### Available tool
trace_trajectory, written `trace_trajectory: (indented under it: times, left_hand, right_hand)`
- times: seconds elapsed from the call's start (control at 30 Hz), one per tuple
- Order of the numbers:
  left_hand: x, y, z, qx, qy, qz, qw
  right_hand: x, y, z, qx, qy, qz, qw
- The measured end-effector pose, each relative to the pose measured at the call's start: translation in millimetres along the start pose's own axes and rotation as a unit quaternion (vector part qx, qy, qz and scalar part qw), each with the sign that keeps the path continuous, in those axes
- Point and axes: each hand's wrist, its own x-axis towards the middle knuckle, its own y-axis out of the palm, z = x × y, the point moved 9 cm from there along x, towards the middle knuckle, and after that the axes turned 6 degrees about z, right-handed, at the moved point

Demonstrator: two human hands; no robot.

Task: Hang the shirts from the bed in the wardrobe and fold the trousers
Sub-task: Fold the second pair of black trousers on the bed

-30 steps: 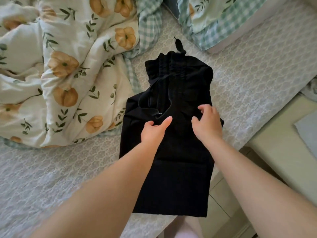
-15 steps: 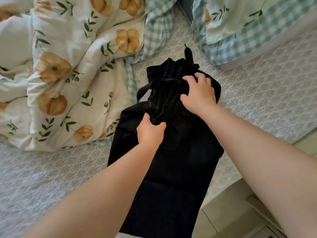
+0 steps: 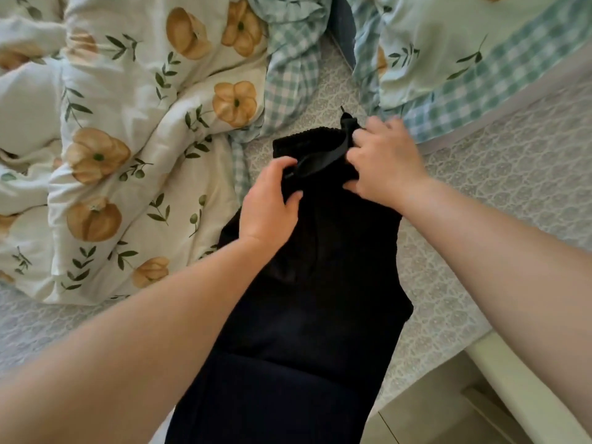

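**First voice:** Where are the trousers?

**Second voice:** A pair of black trousers lies lengthwise on the bed, seen from above by the person who wears the camera. The gathered waistband is at the far end. The legs run towards the viewer and out of the bottom of the frame. A black drawstring loops across the cloth just below the waistband, and one end of it pokes out past the far edge.

**First voice:** What are the hands doing?

**Second voice:** Both bare forearms reach in from below. The left hand is on the left side of the trousers just below the waistband, its fingers curled into the cloth and its thumb on top. The right hand is on the right corner of the waistband, its fingers bent over the edge and its thumb tucked under. Each hand grips the black cloth. Whether the right hand also has the drawstring cannot be told.

**First voice:** And around them?

**Second voice:** The bed has a pale grey patterned sheet. A rumpled cream duvet with orange flowers and green leaves lies to the left, touching the trousers' left edge. A pillow with a green check border lies beyond the right hand. A pale floor shows at the lower right.
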Motion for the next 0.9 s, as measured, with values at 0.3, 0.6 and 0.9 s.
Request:
trace_trajectory:
  times: [0.3, 0.6, 0.9]
  left_hand:
    - [63.8, 23.1, 37.9, 0.020, -0.210, 0.044, 0.976]
    - [97.2, 32.8, 63.1, 0.045, -0.249, 0.076, 0.964]
    - [96.3, 41.6, 49.1, -0.247, -0.274, 0.193, 0.909]
  right_hand:
    - [-14.4, 32.5, -80.6, 0.263, 0.295, -0.068, 0.916]
    - [-36.3, 98.8, -73.3, 0.571, 0.481, -0.124, 0.653]
    - [-20.2, 128.4, -41.0, 0.811, 0.389, 0.074, 0.431]
